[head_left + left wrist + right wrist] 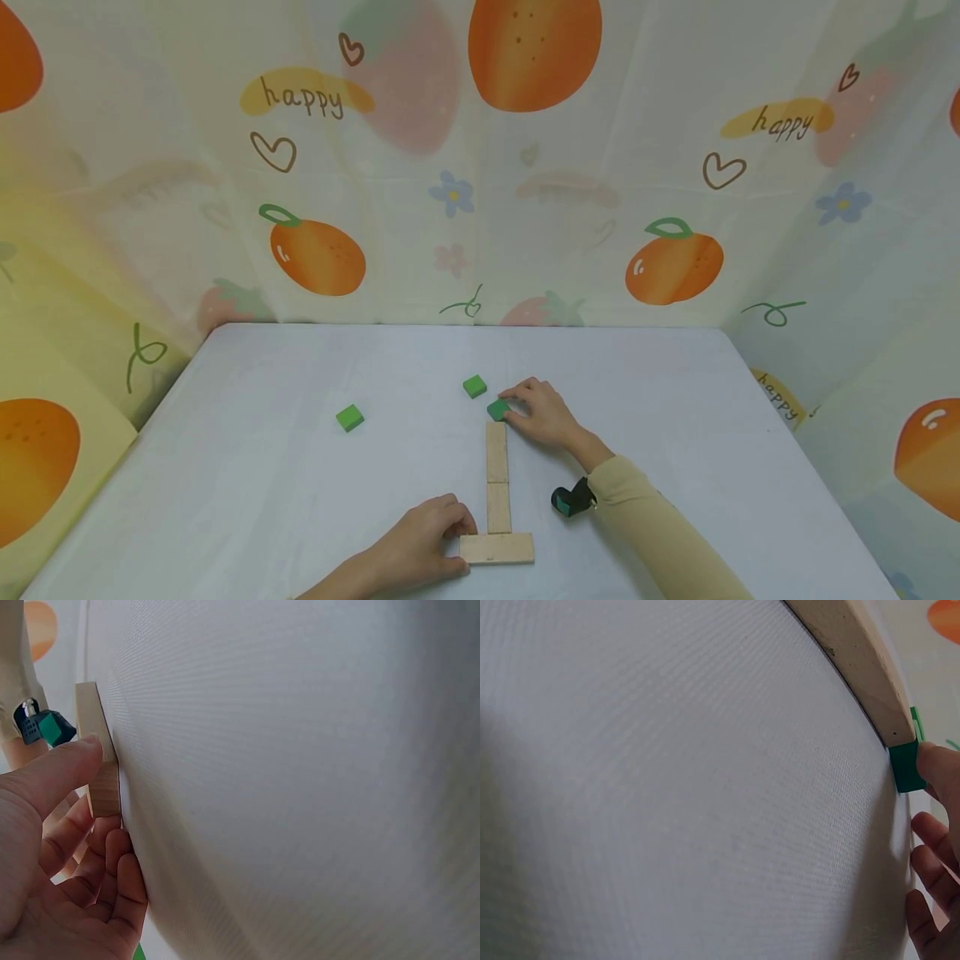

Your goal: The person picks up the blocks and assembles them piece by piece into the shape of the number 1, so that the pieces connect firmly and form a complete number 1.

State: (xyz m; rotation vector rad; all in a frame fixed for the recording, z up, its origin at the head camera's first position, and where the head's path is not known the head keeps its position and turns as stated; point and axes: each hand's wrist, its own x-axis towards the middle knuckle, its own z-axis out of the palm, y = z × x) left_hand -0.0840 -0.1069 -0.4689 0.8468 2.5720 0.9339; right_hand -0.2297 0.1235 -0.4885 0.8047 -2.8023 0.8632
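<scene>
Two wooden blocks [497,454] lie end to end in a line away from me, with a third wooden block [497,548] crosswise at their near end. My left hand [426,540] grips the left end of the crosswise block, thumb on its near side and fingers at its far side. In the left wrist view the thumb [71,769] presses that block's edge. My right hand [542,414] pinches a small dark green block [497,409] at the far end of the line. The right wrist view has this green block [906,766] right against the wooden end.
Two lighter green blocks lie on the white table [247,467]: one green block [475,386] just beyond the pinched one, another green block [349,417] farther left. A black wrist camera [573,497] sits beside the right sleeve. A fruit-printed cloth [420,242] hangs behind the table.
</scene>
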